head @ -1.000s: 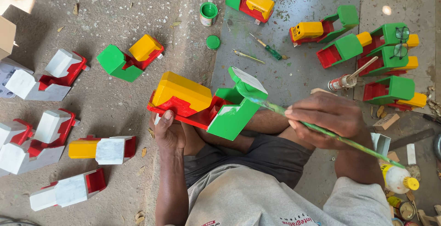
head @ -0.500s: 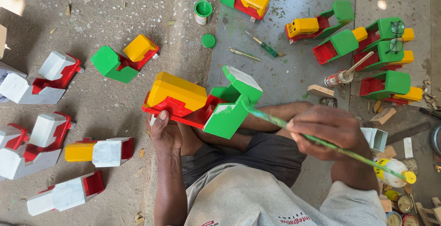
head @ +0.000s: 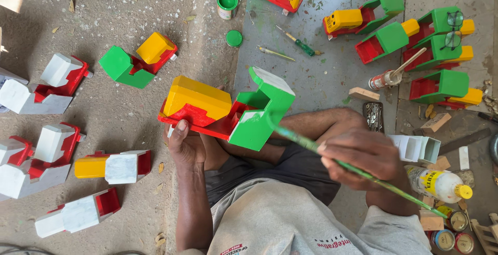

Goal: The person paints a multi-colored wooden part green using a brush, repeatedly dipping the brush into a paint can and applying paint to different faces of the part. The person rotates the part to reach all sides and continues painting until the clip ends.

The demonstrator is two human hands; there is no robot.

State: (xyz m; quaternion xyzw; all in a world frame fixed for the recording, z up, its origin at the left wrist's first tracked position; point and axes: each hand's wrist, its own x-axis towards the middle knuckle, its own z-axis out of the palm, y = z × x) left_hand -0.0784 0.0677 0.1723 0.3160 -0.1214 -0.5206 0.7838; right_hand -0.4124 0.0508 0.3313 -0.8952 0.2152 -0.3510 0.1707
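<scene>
One toy truck [head: 223,112], one paintbrush [head: 332,156], held.

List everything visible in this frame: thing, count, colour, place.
held toy truck: one, yellow, red, green, centre
paintbrush: one, green-smeared, right hand
finished trucks: about seven, green, red, yellow, top
part-painted trucks: about six, white, red, some yellow, left
paint pot: one, green, top centre, lid beside
screwdriver: one, green handle, top centre
glue bottle: one, white, yellow cap, right
small tins: several, bottom right
floor: grey concrete
left hand: under the truck
right hand: gripping the brush
</scene>
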